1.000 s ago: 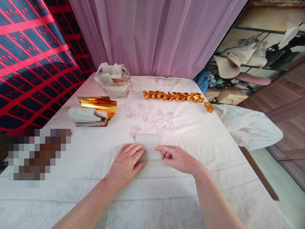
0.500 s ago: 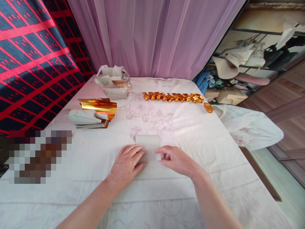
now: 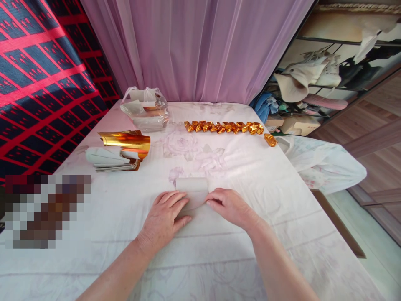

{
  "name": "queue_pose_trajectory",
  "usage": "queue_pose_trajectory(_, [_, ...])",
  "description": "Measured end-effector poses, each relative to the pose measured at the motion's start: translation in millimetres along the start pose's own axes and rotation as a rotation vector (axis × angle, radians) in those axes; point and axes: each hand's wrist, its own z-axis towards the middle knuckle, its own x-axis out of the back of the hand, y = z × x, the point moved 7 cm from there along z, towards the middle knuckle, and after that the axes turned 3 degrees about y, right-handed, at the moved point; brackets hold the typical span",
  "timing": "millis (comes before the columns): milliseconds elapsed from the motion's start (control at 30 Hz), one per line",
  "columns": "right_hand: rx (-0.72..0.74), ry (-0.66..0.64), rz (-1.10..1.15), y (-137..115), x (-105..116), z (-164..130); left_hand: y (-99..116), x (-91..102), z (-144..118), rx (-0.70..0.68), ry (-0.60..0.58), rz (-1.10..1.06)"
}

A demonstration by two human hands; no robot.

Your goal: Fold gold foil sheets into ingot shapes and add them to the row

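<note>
One sheet (image 3: pixel 196 198) — L fingers (image 3: pixel 179 205) atop, R (image 3: pixel 221 197) pinching

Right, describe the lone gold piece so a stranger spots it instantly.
Start at the purple curtain behind the floral cloth; before it, a row of folded gold pieces runs crosswise. Past the row's right end, near the cloth's edge, lies the lone gold piece, set apart from the row and nearer the viewer.
</note>
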Motion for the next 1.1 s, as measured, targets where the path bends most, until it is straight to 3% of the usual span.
queue_pose_trajectory(400, [-0.132, 0.097, -0.081, 5.1, -0.4, 2.5, -11.9, 8.2, 2.6, 0.081, 0.127, -0.114])
queue_pose_trajectory(633, [-0.079, 0.003, 0.227, 7.4, 3.3, -2.7, -7.5, 12.7, 3.0, 0.069, 0.108, -0.125])
queue_pose_trajectory(833, [-0.083, 0.233, 0.293, 15.5, 11.5, 1.5, -6.0, 11.7, 2.6, 0.058, 0.101, -0.09])
queue_pose_trajectory(1100, [-0.022, 0.287, 0.277, 17.5, -6.9, 10.3, 0.4, 4.9, 0.3, 0.008, 0.078, 0.027])
